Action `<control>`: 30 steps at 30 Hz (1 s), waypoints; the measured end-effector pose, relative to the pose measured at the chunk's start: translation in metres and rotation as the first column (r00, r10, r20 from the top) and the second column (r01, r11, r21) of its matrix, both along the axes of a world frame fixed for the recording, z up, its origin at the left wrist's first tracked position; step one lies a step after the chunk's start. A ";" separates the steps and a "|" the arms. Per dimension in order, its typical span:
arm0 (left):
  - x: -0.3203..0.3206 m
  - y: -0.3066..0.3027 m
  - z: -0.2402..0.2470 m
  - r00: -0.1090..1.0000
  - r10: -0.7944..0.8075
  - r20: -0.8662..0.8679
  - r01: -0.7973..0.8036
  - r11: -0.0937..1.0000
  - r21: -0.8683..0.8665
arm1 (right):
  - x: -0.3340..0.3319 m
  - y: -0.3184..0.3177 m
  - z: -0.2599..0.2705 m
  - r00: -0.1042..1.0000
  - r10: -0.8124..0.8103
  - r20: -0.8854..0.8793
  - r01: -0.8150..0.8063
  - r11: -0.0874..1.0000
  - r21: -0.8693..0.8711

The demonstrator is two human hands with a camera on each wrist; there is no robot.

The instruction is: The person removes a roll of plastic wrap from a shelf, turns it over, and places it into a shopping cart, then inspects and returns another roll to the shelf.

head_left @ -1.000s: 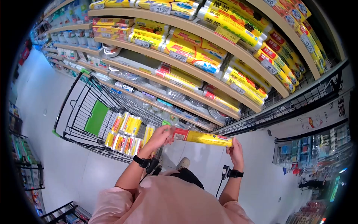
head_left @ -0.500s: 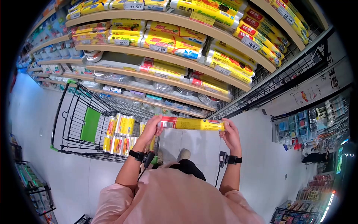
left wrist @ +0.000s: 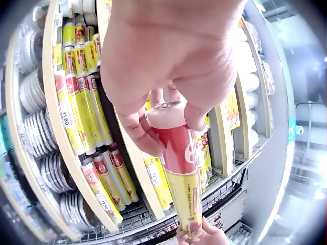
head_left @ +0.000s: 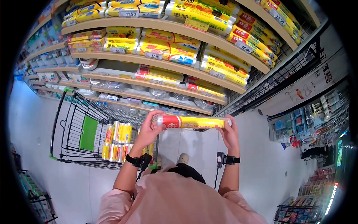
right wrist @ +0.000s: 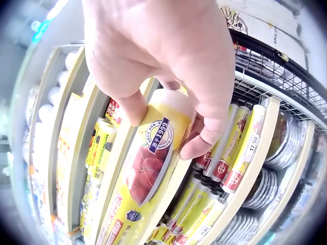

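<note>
A long roll of food wrap [head_left: 194, 122], yellow with a red band at one end, spans level between both hands in front of the shelves. My left hand [head_left: 151, 128] grips its red end, thumb and fingers round the pale end cap in the left wrist view. The opposite, yellow end is held by my right hand [head_left: 230, 133]. In the right wrist view, thumb and fingers pinch the roll [right wrist: 153, 168] near its tip, and a picture of red fruit shows on the wrapper.
A black wire shopping cart with a green panel [head_left: 88, 132] stands at the left, with several yellow rolls [head_left: 119, 136] inside. Shelves [head_left: 186, 30] of packaged wrap rise ahead, with price tags on their edges. Hanging goods [head_left: 298, 125] line the right side.
The roll has turned about its length: the barcode side has gone and a red logo faces up. It has come level from a tilt, and both hands keep hold of it.
</note>
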State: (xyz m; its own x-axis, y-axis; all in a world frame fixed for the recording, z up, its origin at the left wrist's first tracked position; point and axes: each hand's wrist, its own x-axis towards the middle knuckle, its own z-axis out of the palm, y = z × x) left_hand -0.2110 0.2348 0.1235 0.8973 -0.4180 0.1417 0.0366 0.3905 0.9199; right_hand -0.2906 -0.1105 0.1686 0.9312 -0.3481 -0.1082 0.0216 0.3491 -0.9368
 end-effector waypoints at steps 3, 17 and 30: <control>0.000 -0.003 0.007 0.999 0.040 -0.036 -0.041 0.999 -0.030 | 0.000 -0.005 0.001 0.993 0.016 0.114 -0.015 1.000 -0.009; 0.004 0.009 -0.004 0.934 0.178 0.311 -0.175 0.984 -0.039 | 0.010 0.011 0.023 0.978 0.080 0.194 -0.098 0.991 0.088; -0.001 0.024 0.005 0.958 0.199 0.209 -0.244 0.944 0.223 | 0.024 0.030 0.022 0.965 0.182 0.191 -0.187 0.982 0.012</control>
State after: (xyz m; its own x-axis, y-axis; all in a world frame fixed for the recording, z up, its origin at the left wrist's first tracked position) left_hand -0.2123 0.2591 0.1281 0.9398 -0.2536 0.2291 -0.2008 0.1326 0.9706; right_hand -0.2662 -0.0803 0.1906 0.9836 -0.1676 0.0671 0.1289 0.3911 -0.9113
